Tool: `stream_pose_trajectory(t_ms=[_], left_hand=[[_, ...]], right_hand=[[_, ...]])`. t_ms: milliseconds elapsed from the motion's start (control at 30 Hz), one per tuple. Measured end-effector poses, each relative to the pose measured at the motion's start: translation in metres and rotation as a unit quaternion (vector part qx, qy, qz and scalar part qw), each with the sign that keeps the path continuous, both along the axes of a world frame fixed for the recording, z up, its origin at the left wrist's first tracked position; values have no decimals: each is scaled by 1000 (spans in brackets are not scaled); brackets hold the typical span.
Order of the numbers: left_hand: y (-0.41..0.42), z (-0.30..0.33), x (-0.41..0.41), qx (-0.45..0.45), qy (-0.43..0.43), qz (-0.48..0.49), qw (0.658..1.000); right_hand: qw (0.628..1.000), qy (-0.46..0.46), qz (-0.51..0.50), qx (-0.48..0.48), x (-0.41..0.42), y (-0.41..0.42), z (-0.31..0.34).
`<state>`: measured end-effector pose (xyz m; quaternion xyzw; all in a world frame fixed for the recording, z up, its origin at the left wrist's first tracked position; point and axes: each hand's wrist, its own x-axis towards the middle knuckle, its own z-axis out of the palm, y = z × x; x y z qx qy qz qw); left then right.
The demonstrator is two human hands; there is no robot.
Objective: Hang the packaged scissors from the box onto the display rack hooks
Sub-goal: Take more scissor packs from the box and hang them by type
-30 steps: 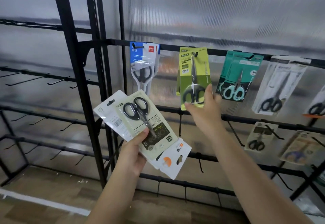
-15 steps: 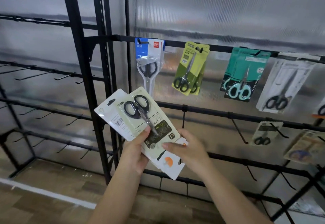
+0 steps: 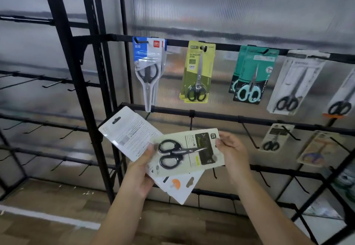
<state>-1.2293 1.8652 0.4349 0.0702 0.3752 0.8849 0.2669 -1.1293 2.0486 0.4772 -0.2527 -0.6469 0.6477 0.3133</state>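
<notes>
A cream pack of black-handled scissors (image 3: 187,151) lies sideways between both hands, in front of the black display rack (image 3: 211,115). My right hand (image 3: 231,149) pinches its right end. My left hand (image 3: 141,175) grips a fan of packs: a white one showing its printed back (image 3: 127,132) and a white one with an orange mark (image 3: 179,186), with its thumb near the cream pack's left end. On the top rail hang blue-white (image 3: 148,68), green (image 3: 198,71), teal (image 3: 251,75) and white (image 3: 295,83) scissor packs. The box is out of sight.
Bare hooks (image 3: 192,121) stick out of the second rail right behind the cream pack. Two more packs (image 3: 274,138) hang on that rail at the right. An empty rack section with hooks (image 3: 48,85) stands to the left. Wooden floor lies below.
My right hand left the hanging green pack, came down and took the end of the cream pack. That pack has turned from tilted upright to lying sideways.
</notes>
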Motion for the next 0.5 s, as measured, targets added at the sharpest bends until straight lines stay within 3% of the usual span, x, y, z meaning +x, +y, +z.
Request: stream_pose_trajectory(t_ms=[167,300,367,500], left_hand=[[13,-12,6,-12,-22,-12,1000],[29,-19,13,8,-27,-5,1000],[43,-24,20,12,-29,-9,999],[76,-33,35,-22,-52,-40,998]], right_hand=[[998,23,-51,-16,-7,6,9],[959,122,-61,-248,1,9,14],[943,103,-31,-315,5,6,10],[960,55,-31,-274,14,1,-8]])
